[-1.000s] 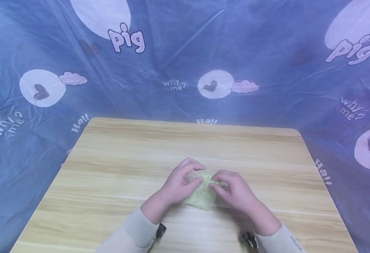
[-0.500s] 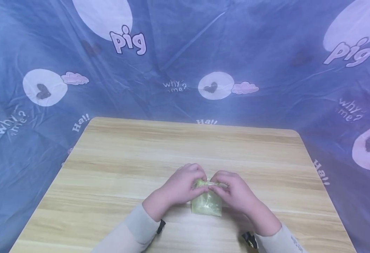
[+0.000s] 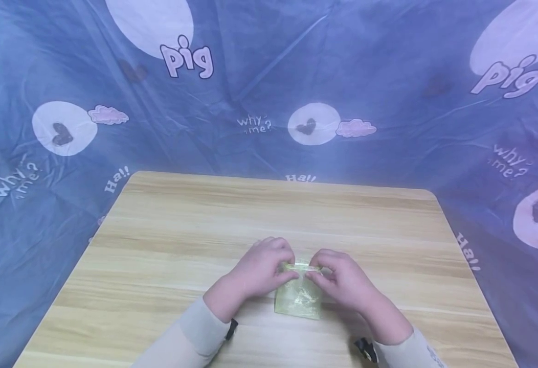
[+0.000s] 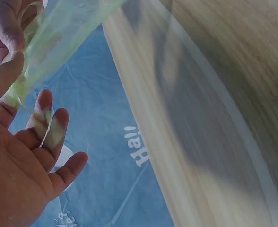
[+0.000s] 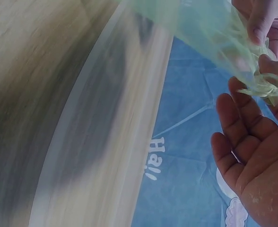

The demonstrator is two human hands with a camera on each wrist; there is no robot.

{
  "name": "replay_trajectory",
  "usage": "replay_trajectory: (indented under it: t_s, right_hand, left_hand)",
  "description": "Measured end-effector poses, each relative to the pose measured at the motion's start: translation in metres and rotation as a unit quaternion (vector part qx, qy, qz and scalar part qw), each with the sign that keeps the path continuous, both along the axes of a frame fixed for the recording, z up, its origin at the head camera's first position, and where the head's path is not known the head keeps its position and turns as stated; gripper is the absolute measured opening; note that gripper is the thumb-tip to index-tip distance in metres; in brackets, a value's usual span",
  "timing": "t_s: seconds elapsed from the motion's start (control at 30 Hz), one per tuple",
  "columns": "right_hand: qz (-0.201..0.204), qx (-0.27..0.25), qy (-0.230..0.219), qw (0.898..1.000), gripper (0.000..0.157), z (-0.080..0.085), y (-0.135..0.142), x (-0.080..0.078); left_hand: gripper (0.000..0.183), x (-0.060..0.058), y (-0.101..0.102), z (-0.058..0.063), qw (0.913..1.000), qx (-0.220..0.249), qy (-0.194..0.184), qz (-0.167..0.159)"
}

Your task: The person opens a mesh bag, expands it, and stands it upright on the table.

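Note:
A small, sheer pale green organza bag hangs between my hands, above the near middle of the table. My left hand pinches the left end of its gathered top edge between thumb and index finger. At the right end of that edge, my right hand pinches in the same way. In the left wrist view, the mesh stretches away from the pinch while the other left fingers stay loose. Bunched fabric shows at the right thumb in the right wrist view. Whether anything is inside cannot be made out.
A light wood-grain table with rounded far corners lies beneath my hands. Behind it and at both sides hangs a blue printed cloth. Black straps show below the wrists, at the grey-white sleeves.
My left hand has moved down and taken hold of the top edge at the left. From a slant, the bag has turned squarer, its edge now drawn straighter between both hands.

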State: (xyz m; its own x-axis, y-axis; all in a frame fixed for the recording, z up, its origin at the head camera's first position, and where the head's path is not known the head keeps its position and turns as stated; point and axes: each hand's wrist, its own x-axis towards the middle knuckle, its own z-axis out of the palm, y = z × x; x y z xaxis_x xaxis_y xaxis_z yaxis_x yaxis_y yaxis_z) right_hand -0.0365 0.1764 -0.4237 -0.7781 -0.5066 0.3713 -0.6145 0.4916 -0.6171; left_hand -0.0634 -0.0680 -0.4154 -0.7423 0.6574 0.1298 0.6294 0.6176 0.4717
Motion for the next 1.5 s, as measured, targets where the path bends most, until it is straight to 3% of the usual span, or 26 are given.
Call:
replay_trajectory:
  t_s: [0.2, 0.47, 0.77, 1.2, 1.5]
  right_hand:
    - [-0.011, 0.011, -0.011, 1.000, 0.007, -0.001, 0.005, 0.001]
    - [-0.017, 0.020, 0.005, 1.000, 0.018, 0.000, 0.009, 0.000]
    - [-0.015, 0.040, -0.004, 0.999, 0.019, -0.002, 0.007, 0.005]
    - [-0.006, 0.052, -0.001, 0.999, 0.021, 0.001, 0.005, 0.009]
    - [-0.018, 0.042, 0.019, 0.999, 0.020, 0.003, 0.003, 0.006]
  left_hand:
    - [0.021, -0.002, -0.005, 0.002, 0.9999, 0.001, 0.009, 0.008]
    - [0.028, -0.005, -0.009, 0.001, 0.9998, -0.009, 0.012, 0.016]
    - [0.045, -0.007, -0.014, 0.002, 0.9991, -0.024, 0.036, 0.003]
    - [0.042, -0.008, -0.018, 0.003, 0.9983, -0.004, 0.057, -0.012]
    - [0.036, -0.005, -0.009, 0.000, 0.9992, 0.006, 0.039, -0.007]
